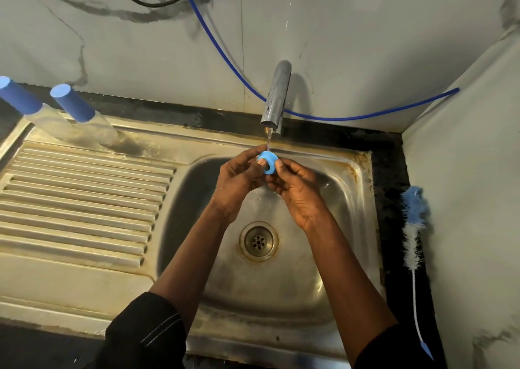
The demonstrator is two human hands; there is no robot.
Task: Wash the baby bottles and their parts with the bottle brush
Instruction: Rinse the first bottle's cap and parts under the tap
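While water runs from the tap (274, 98) just above the grip, both hands pinch the blue bottle ring (268, 162) by the fingertips, left hand (239, 177) on its left side, right hand (295, 190) on its right. The sink (351, 199) is below the grip. Two capped bottles (92, 128) stand well off left, and the brush (416, 214) lies off right.
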